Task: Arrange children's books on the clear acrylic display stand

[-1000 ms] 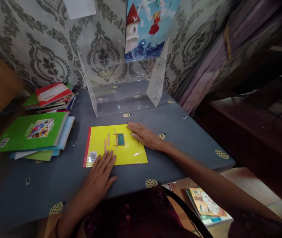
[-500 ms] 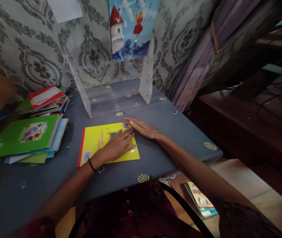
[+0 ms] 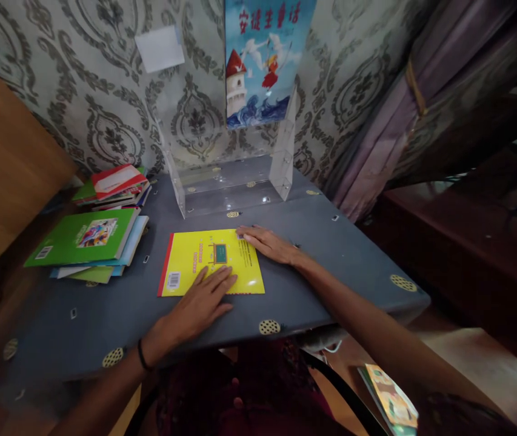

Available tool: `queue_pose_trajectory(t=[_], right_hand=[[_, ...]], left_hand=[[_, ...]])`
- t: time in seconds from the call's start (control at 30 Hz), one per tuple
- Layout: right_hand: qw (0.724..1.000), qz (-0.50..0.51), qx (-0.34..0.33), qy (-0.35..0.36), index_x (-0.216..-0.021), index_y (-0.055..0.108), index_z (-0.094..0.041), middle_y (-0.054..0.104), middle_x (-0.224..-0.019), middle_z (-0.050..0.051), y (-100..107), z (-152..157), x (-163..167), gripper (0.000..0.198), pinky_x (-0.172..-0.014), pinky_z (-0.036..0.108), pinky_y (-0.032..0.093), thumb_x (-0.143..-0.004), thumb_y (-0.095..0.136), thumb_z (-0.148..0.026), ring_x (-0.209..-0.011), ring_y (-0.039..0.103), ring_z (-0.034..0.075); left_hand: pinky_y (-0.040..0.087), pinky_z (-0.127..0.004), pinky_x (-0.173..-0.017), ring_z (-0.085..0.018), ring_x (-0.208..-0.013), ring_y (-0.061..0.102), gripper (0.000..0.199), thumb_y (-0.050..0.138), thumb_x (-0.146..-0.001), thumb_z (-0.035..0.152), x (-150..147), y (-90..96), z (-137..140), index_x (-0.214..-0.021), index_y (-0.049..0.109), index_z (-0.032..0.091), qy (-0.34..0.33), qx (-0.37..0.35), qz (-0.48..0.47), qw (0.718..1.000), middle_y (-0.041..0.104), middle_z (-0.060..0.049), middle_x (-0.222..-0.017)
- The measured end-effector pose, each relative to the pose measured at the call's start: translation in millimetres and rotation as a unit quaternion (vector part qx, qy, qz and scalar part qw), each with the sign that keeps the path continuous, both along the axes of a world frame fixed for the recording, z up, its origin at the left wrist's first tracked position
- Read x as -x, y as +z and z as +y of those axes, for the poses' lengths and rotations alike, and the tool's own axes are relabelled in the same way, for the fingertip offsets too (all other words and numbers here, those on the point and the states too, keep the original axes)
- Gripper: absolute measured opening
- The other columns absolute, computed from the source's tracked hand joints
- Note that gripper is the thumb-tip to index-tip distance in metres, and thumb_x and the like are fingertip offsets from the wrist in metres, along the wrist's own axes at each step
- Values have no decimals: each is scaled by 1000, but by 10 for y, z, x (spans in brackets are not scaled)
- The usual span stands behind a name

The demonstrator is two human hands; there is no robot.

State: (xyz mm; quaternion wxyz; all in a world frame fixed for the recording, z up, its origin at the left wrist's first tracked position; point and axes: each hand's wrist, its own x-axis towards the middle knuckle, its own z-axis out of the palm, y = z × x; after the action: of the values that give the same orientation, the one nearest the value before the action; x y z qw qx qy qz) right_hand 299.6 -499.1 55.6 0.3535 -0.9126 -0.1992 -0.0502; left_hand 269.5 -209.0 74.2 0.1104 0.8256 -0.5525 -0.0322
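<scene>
A yellow book [image 3: 185,248] with a red spine lies flat on the dark grey tablecloth, its barcode and a small blackboard picture facing up. My left hand [image 3: 203,300] rests flat over the book's near edge, fingers stretched out and palm partly over the cloth. At the far right corner, my right hand [image 3: 270,243] lies with extended fingers on the cover's edge. Neither hand grasps anything. Behind the book stands a clear acrylic rack [image 3: 285,157] with nothing on its lower shelf.
To the left are a green book [image 3: 65,239] on a stack and a second pile topped by a red-and-white booklet [image 3: 119,180]. A blue picture book [image 3: 258,85] stands upright at the wall. More books [image 3: 390,393] lie below the table at right.
My left hand has slid back toward the near edge, uncovering the blackboard picture. My right hand stays at the far right corner. The view has shifted slightly.
</scene>
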Motion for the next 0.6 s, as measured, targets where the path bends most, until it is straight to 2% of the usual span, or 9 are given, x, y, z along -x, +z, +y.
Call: queue_pose_trajectory(t=[0.1,0.23,0.3,0.37,0.43,0.5,0.57,0.6], right_hand=[[1000,-23,7,2,-135,64,-24,65,-139,9,4,19,-8,63,-115,55,39,-103,24,-62,-135,55,27],[999,-41,10,-3,-128,68,-19,68,-134,14,40,32,5,65,-111,57,42,-102,26,-61,-129,59,30],[999,-34,6,-6,-127,68,-20,68,-134,14,68,31,12,65,-111,56,42,-103,25,-62,-129,59,29],[1000,-23,-14,-16,-124,70,-22,68,-132,12,106,26,26,66,-113,54,41,-102,24,-64,-128,59,28],[998,-11,-46,-38,-121,71,-23,70,-129,12,148,21,58,70,-112,52,42,-100,22,-68,-126,60,28],[995,12,-82,-61,-116,73,-22,73,-120,12,177,10,105,72,-107,51,46,-98,23,-72,-118,65,30],[990,37,-116,-72,-109,75,-25,75,-112,11,185,-15,138,70,-104,52,49,-97,25,-71,-112,68,30],[987,46,-130,-83,-105,77,-27,76,-109,10,189,-35,139,67,-104,53,49,-95,29,-73,-109,69,31]], left_hand=[[30,-60,-121,-25,-151,34,58,43,-103,49,-135,-41,74,-153,33,20,24,-6,-43,999,42,-16,-159],[37,-59,-117,-29,-147,41,55,43,-103,48,-215,-115,80,-149,39,18,1,-17,-133,991,52,-19,-151],[44,-54,-113,-30,-141,49,48,42,-104,43,-224,-164,64,-144,44,16,-14,-7,-191,981,59,-19,-143],[54,-42,-102,-28,-126,63,35,42,-105,33,-240,-194,50,-134,53,16,-20,19,-224,974,70,-16,-128],[60,-30,-83,-22,-102,74,24,42,-104,22,-276,-177,43,-119,59,19,11,50,-214,976,76,-10,-109],[59,-24,-65,-18,-77,76,22,42,-101,16,-335,-102,45,-105,63,23,63,91,-175,978,76,-3,-86],[55,-20,-53,-16,-62,72,23,44,-100,19,-408,30,53,-99,66,28,105,143,-127,976,72,1,-69],[54,-20,-53,-16,-63,72,23,45,-101,24,-447,110,56,-102,67,32,132,164,-94,973,71,2,-69]])
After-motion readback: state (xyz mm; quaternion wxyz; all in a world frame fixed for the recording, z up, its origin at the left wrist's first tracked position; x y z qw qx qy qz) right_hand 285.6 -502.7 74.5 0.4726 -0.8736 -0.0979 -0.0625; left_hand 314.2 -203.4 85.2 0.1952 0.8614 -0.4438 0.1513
